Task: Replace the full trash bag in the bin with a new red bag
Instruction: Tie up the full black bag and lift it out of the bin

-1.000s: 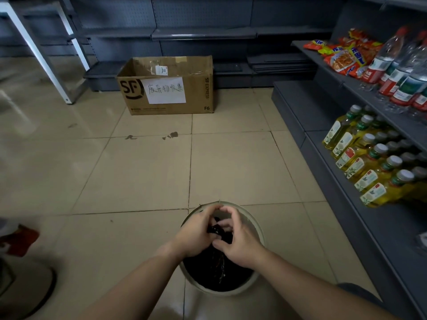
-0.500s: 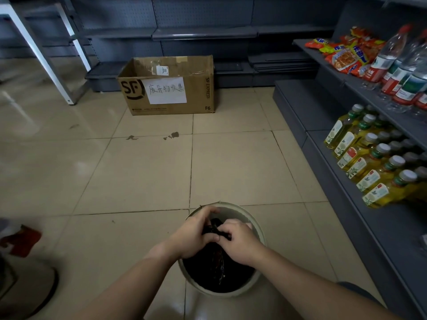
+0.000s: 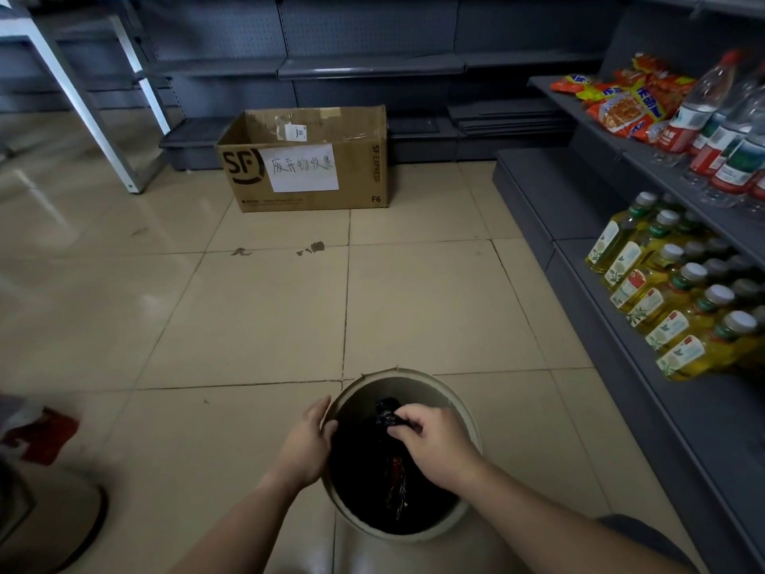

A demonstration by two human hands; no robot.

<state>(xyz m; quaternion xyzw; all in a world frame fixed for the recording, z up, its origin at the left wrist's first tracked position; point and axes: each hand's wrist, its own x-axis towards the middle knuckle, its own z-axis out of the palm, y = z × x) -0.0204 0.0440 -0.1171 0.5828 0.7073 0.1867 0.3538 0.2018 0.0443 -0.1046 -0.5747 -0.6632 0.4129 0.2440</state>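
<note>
A round beige bin (image 3: 467,412) stands on the tiled floor just in front of me, with a black trash bag (image 3: 364,478) inside it. My right hand (image 3: 430,443) pinches the gathered, knotted top of the black bag (image 3: 387,414) over the middle of the bin. My left hand (image 3: 308,443) rests on the bin's left rim, fingers curled over the edge. A red bag (image 3: 39,435) lies on the floor at the far left, partly cut off by the frame.
A cardboard box (image 3: 306,159) with a handwritten paper label sits on the floor ahead. Grey shelves (image 3: 621,283) on the right hold oil bottles (image 3: 670,308), water bottles and snack packs. A white metal frame leg (image 3: 74,93) stands at the back left.
My left hand has let go of the bag's top and moved left onto the bin's rim. My right hand keeps its grip on the knotted top.
</note>
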